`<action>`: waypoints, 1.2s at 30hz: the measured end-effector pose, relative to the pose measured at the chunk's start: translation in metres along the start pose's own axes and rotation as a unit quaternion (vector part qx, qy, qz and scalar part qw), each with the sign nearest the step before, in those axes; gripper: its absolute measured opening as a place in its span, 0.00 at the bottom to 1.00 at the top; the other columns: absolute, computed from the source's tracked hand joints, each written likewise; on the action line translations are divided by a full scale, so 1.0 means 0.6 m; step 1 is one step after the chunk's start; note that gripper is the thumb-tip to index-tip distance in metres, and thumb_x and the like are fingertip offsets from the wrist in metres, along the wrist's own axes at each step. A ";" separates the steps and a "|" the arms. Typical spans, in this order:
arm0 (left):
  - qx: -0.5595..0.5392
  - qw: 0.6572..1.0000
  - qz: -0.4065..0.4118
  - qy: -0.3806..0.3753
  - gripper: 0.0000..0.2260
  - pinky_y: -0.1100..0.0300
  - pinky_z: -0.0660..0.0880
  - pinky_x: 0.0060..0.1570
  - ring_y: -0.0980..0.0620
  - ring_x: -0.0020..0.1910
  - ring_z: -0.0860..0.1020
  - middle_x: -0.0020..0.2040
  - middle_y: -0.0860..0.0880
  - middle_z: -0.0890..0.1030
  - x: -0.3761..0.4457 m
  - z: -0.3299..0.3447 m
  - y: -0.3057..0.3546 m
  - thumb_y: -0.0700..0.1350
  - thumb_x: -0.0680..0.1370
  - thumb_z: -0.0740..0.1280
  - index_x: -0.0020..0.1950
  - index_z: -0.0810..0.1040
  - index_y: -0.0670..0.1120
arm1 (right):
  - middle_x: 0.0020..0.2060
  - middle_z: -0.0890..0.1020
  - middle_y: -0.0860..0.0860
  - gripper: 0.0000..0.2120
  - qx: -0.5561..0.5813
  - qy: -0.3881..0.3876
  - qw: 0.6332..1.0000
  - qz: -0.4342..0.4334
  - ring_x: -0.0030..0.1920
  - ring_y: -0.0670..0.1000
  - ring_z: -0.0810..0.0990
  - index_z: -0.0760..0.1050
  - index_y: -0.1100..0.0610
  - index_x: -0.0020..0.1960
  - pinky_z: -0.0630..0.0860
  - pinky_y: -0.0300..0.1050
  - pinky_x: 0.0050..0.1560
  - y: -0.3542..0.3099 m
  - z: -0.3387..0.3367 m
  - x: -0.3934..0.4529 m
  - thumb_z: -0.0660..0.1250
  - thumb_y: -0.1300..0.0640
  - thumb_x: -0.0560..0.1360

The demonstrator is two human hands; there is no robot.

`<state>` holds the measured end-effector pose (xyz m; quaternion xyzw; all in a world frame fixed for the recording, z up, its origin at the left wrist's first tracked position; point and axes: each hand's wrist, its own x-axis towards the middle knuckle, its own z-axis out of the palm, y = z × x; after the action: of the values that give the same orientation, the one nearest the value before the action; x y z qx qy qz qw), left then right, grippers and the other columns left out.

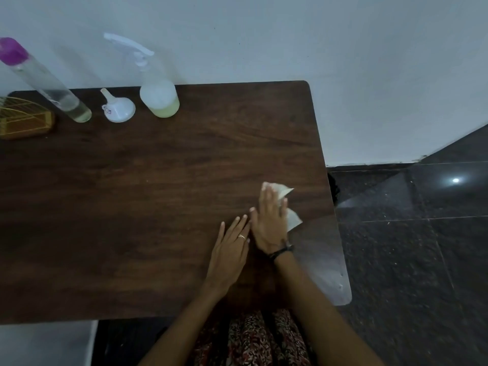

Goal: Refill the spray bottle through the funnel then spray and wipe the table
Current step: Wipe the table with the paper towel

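Head view, only one. Right hand (269, 220) lies flat on a white paper tissue (286, 204), fingers (266, 199) straight and pressing it to the dark wood tabletop (158, 207), near the right edge. Tissue corners stick out past the fingertips and on the little-finger side. Left hand (229, 249) rests flat just beside the right, fingers relaxed and straight, holding nothing, ring visible. Wiping step looks under way; refill and spraying look done, judging by how things lie.

Spray bottle (158, 96) stands upright at the far edge against the wall, long axis vertical, trigger head on, nozzle pointing left in the frame. Pale yellow liquid sits low in it. White funnel (117, 108) stands mouth down just left of it, spout up and tilted left. Further left a tall clear refill bottle (50, 85) with a purple cap, upright (leaning only by lens), a little liquid at the bottom. Gold wire rack (23, 120) at far left, cut by the frame.

Risks: tissue is thin and crumpled, so it may bunch or tear under the palm if the tabletop is wet. Hand is close to the right edge, so a wide stroke could push the tissue off onto the floor (409, 260). A long stroke toward the wall could knock the funnel or spray bottle over, though both are well apart from the hands.
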<state>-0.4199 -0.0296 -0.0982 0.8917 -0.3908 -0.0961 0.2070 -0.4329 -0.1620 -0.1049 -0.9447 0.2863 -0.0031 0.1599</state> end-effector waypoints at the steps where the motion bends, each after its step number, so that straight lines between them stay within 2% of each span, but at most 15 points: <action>1: -0.004 1.000 -0.010 0.005 0.20 0.58 0.46 0.72 0.55 0.70 0.62 0.68 0.46 0.73 -0.010 0.001 -0.003 0.44 0.78 0.53 0.69 0.69 0.42 | 0.73 0.63 0.57 0.28 0.000 -0.009 0.999 -0.032 0.74 0.55 0.60 0.60 0.64 0.73 0.46 0.54 0.74 -0.016 0.007 -0.021 0.48 0.50 0.78; 3: -0.004 0.999 -0.032 0.009 0.21 0.59 0.45 0.73 0.56 0.71 0.60 0.69 0.47 0.72 -0.029 0.003 -0.011 0.45 0.78 0.52 0.70 0.66 0.43 | 0.73 0.64 0.55 0.27 -0.006 -0.020 0.997 -0.069 0.74 0.53 0.59 0.61 0.63 0.73 0.45 0.52 0.73 -0.021 0.007 -0.049 0.49 0.51 0.78; 5: 0.003 0.999 -0.035 0.004 0.20 0.60 0.45 0.73 0.56 0.71 0.61 0.69 0.47 0.71 -0.041 0.003 -0.015 0.45 0.78 0.52 0.70 0.67 0.44 | 0.72 0.66 0.55 0.27 -0.033 -0.008 0.997 -0.065 0.73 0.53 0.63 0.63 0.62 0.73 0.46 0.54 0.71 0.013 0.002 -0.052 0.49 0.51 0.77; 11: 0.019 1.000 -0.023 -0.005 0.20 0.61 0.44 0.72 0.57 0.71 0.60 0.69 0.48 0.71 -0.068 0.006 -0.013 0.48 0.79 0.52 0.69 0.69 0.45 | 0.74 0.61 0.58 0.31 -0.013 0.021 0.997 0.074 0.75 0.57 0.57 0.56 0.62 0.75 0.43 0.58 0.72 0.157 -0.027 -0.049 0.42 0.47 0.77; 16: 0.030 0.999 -0.037 0.005 0.19 0.59 0.46 0.72 0.56 0.70 0.61 0.68 0.48 0.73 -0.095 0.004 -0.012 0.47 0.79 0.53 0.68 0.71 0.44 | 0.71 0.66 0.61 0.30 -0.023 0.048 0.994 0.099 0.72 0.60 0.63 0.61 0.66 0.72 0.47 0.57 0.71 0.144 -0.021 -0.113 0.46 0.48 0.78; 20: 0.032 0.998 -0.054 0.014 0.19 0.59 0.47 0.72 0.55 0.70 0.62 0.68 0.48 0.72 -0.119 0.008 -0.015 0.45 0.79 0.53 0.68 0.70 0.44 | 0.72 0.64 0.60 0.30 -0.011 0.015 1.000 0.023 0.72 0.58 0.63 0.59 0.65 0.73 0.44 0.55 0.72 0.066 -0.004 -0.162 0.46 0.47 0.79; 24: 0.016 0.998 -0.050 0.021 0.20 0.57 0.47 0.73 0.55 0.72 0.59 0.70 0.46 0.69 -0.139 0.009 -0.017 0.41 0.78 0.51 0.71 0.65 0.42 | 0.74 0.58 0.56 0.30 -0.003 -0.039 0.993 -0.113 0.75 0.54 0.55 0.57 0.63 0.75 0.45 0.54 0.73 -0.013 0.020 -0.211 0.51 0.48 0.77; 28: 0.009 0.998 -0.056 0.030 0.20 0.57 0.48 0.73 0.56 0.72 0.58 0.71 0.45 0.68 -0.139 0.011 -0.007 0.43 0.80 0.51 0.71 0.63 0.41 | 0.74 0.59 0.55 0.30 0.002 -0.049 0.980 -0.192 0.75 0.51 0.54 0.53 0.60 0.75 0.50 0.53 0.72 0.002 0.018 -0.261 0.53 0.50 0.77; 30: 0.013 0.998 -0.050 0.020 0.20 0.58 0.48 0.73 0.56 0.72 0.58 0.71 0.47 0.68 -0.133 0.017 0.003 0.45 0.80 0.51 0.71 0.64 0.42 | 0.74 0.58 0.55 0.30 -0.007 -0.042 0.984 -0.171 0.75 0.51 0.53 0.53 0.60 0.76 0.47 0.53 0.73 0.039 0.007 -0.261 0.52 0.49 0.77; 33: 0.017 1.000 -0.024 -0.001 0.20 0.58 0.47 0.73 0.57 0.72 0.59 0.71 0.50 0.68 -0.125 0.028 0.021 0.47 0.80 0.52 0.72 0.64 0.44 | 0.75 0.58 0.56 0.29 -0.027 -0.025 0.997 -0.067 0.75 0.51 0.52 0.54 0.62 0.75 0.39 0.51 0.74 0.101 -0.013 -0.233 0.49 0.48 0.78; 36: 0.016 1.000 -0.011 -0.008 0.20 0.59 0.46 0.73 0.57 0.72 0.58 0.72 0.51 0.67 -0.122 0.037 0.039 0.47 0.80 0.52 0.72 0.64 0.46 | 0.74 0.61 0.59 0.29 -0.024 -0.015 0.999 0.028 0.74 0.53 0.54 0.54 0.63 0.74 0.37 0.49 0.74 0.159 -0.034 -0.211 0.43 0.47 0.80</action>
<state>-0.4920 0.0037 -0.1070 0.8984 -0.3841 -0.0995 0.1880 -0.5924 -0.1744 -0.1038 -0.9399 0.3100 0.0221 0.1416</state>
